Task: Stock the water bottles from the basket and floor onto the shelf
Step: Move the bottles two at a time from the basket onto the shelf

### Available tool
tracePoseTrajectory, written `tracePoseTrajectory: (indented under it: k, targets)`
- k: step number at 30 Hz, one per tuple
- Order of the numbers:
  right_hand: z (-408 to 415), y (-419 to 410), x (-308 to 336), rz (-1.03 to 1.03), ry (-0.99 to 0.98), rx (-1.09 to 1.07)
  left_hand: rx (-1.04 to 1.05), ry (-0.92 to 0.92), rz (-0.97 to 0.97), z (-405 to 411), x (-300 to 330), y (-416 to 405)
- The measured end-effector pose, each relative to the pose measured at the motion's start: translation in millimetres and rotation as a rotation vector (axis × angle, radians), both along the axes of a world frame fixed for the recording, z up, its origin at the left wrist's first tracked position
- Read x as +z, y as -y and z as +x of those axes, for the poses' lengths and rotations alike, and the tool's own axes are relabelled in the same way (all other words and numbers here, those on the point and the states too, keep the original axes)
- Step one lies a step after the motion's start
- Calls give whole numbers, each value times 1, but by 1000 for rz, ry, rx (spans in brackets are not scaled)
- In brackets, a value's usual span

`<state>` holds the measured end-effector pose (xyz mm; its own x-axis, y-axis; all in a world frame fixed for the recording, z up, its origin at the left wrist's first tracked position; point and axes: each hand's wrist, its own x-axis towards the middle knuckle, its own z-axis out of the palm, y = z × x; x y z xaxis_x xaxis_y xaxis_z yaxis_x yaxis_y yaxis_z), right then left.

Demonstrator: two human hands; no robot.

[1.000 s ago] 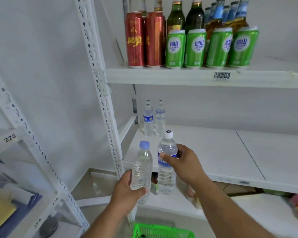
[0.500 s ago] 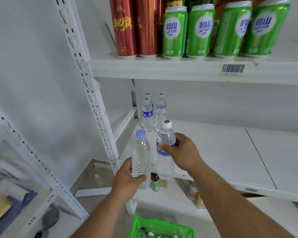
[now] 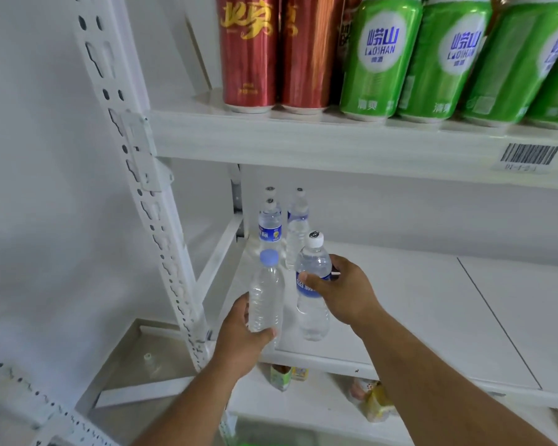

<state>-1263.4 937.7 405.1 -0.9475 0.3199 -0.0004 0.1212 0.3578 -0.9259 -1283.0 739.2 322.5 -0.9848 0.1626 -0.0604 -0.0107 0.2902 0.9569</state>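
Note:
My left hand [image 3: 239,339] grips a clear water bottle with a pale blue cap [image 3: 266,297] around its lower body, upright over the front left of the white middle shelf [image 3: 416,317]. My right hand [image 3: 345,294] grips a second bottle with a white cap and blue label [image 3: 313,284] at its label, just right of the first. Both bottles sit above the shelf's front edge. In the back left corner of the shelf stand three water bottles [image 3: 269,226], one half hidden behind another.
The shelf above carries red cans [image 3: 248,49] and green cans [image 3: 379,56], with a barcode tag [image 3: 529,156] on its edge. A perforated white upright [image 3: 149,194] stands left of the hands. Small cartons [image 3: 281,376] lie on the lower shelf.
Both hands carried their bottles forward over the middle shelf's front edge, and the view moved closer to the shelf. The green basket has nearly dropped out of the bottom of the view.

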Motion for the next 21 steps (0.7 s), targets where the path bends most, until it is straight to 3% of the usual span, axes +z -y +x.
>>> tracePoseTrajectory:
  k: [21]
  targets:
    - [-129, -29, -61, -26, 36, -6, 97, 27, -41, -157, -52, -48]
